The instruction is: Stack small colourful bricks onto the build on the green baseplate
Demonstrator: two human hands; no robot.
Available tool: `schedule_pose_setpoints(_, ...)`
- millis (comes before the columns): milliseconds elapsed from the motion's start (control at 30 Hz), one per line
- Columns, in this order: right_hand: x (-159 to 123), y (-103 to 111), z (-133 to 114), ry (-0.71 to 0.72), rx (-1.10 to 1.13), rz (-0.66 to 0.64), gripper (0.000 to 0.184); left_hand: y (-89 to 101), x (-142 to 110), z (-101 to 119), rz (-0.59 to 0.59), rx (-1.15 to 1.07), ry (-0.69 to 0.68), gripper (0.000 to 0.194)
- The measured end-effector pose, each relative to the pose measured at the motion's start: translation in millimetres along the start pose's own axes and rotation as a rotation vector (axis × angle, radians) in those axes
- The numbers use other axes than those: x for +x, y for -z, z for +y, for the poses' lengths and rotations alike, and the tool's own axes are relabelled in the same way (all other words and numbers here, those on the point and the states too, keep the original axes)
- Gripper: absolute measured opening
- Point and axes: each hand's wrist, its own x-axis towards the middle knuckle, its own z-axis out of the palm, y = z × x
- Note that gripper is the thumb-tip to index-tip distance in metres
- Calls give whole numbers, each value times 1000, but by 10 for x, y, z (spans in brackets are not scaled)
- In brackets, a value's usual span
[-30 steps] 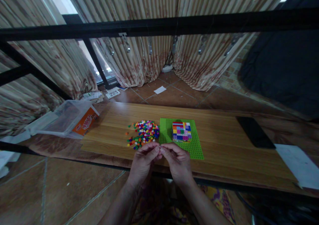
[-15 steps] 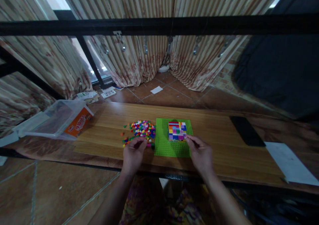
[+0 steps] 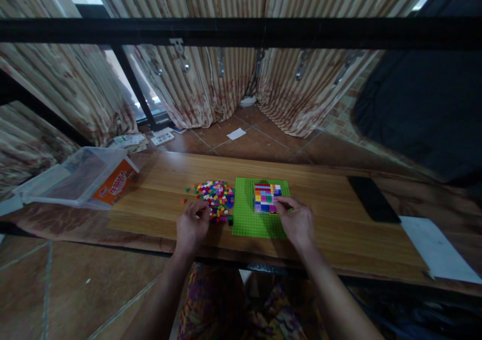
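Observation:
A green baseplate (image 3: 248,222) lies on a wooden board (image 3: 331,214). On the plate stands a square block of small multicoloured bricks (image 3: 265,197). Left of the plate is a heap of loose coloured bricks (image 3: 214,195). My left hand (image 3: 191,225) rests at the heap's near left edge, fingers curled down onto the bricks. My right hand (image 3: 297,222) is at the near right corner of the built block, fingertips pinched against it; what they hold, if anything, is too small to see.
A clear plastic box with an orange label (image 3: 85,179) lies tipped at the board's left end. A black phone (image 3: 372,198) and a white sheet (image 3: 437,249) sit to the right. A black bar (image 3: 241,31) crosses overhead; curtains hang behind.
My hands, joined in front of me a second ago, have parted. The left went to the loose heap, the right to the built block on the green plate.

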Motion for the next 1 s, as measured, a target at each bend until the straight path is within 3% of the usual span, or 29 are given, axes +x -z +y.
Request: schedule_pose_setpoints(1000,122,-47,109,-161,249,31,25,17,31,-63,19,84,-7,20)
